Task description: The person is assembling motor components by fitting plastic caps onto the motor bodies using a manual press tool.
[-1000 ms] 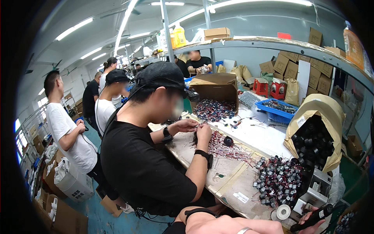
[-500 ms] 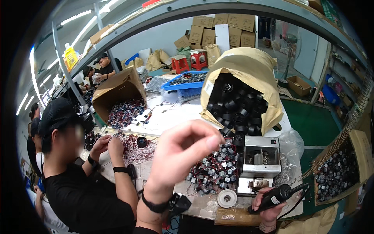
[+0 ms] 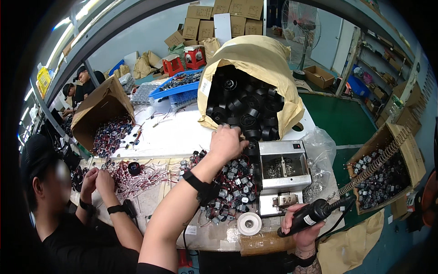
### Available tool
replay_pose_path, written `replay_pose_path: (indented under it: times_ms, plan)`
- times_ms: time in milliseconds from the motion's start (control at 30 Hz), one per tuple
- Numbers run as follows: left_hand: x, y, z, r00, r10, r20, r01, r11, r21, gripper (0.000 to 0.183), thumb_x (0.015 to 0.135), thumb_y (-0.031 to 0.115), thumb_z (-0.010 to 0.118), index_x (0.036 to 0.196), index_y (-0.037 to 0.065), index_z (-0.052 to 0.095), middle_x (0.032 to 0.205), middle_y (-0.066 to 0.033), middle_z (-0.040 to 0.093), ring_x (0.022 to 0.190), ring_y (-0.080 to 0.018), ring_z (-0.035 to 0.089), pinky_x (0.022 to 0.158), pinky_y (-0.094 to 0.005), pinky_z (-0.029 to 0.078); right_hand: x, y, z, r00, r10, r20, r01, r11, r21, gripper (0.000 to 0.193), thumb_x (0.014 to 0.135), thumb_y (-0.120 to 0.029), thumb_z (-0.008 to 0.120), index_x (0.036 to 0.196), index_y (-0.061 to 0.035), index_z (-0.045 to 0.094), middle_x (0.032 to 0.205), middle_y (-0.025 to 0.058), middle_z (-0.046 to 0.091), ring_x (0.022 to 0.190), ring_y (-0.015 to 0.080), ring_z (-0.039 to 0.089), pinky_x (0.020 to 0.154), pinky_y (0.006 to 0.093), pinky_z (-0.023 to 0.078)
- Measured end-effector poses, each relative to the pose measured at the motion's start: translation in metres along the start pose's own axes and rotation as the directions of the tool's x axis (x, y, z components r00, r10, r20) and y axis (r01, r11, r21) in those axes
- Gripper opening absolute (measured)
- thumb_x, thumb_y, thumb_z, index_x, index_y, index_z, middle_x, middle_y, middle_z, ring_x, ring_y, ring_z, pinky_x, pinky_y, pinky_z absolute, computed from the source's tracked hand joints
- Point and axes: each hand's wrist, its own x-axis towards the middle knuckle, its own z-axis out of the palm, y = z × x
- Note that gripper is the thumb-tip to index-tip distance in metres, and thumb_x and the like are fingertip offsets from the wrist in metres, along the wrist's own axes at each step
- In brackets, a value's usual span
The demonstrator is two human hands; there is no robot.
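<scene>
My left hand (image 3: 226,142) reaches to the mouth of a brown paper bag (image 3: 255,48) lying on its side. Thumb and fingers are bent but apart, at the edge of the black round plastic parts (image 3: 248,102) that spill from the bag. Some fingertips are hidden among them. Low on the right, my right hand (image 3: 305,233) is wrapped round a black electric screwdriver (image 3: 310,217), held tilted with its cable end up to the right. Beneath my left forearm lies a heap of small motors (image 3: 235,187) with red wires. A metal screw feeder (image 3: 284,182) holding loose screws stands beside the heap.
A co-worker (image 3: 68,228) at the left handles something small over pink-white wires (image 3: 141,180). A white tape roll (image 3: 249,223) lies at the bench's front. Behind stand a tipped carton (image 3: 102,98) and blue tray (image 3: 175,91). A coiled cord (image 3: 374,164) crosses a motor box (image 3: 388,201).
My left hand has gone from raised and curled before me to the bag's mouth. The right hand keeps the screwdriver. The view has shifted, with the scene lower left in it.
</scene>
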Motion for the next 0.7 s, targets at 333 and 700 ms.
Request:
replay_pose_path:
  times_ms: [333, 700]
  plan:
    - [-0.046, -0.013, -0.016, 0.933, 0.083, -0.351, -0.17, 0.96, -0.224, 0.04, 0.082, 0.019, 0.071, 0.112, -0.005, 0.058, 0.106, -0.0245, 0.06, 0.102, -0.04, 0.055, 0.09, -0.0449, 0.046, 0.009, 0.0, 0.001, 1.0, -0.009, 0.008, 0.009, 0.999, -0.05, 0.098, 0.077, -0.083, 0.048, 0.115, 0.008, 0.053, 0.072, 0.01, 0.058, 0.057, 0.0157, 0.056, 0.053, 0.028, 0.047]
    - [0.004, -0.011, 0.016, 0.989, -0.097, 0.114, 0.097, 0.995, 0.008, 0.064, 0.081, 0.054, 0.069, 0.122, 0.005, 0.061, 0.104, -0.0215, 0.069, 0.103, -0.0376, 0.065, 0.091, -0.0508, 0.048, 0.002, 0.003, 0.004, 0.999, -0.04, 0.012, 0.041, 0.995, -0.092, 0.098, 0.077, -0.081, 0.049, 0.117, 0.0084, 0.053, 0.073, 0.0104, 0.059, 0.059, 0.0157, 0.057, 0.054, 0.0281, 0.048]
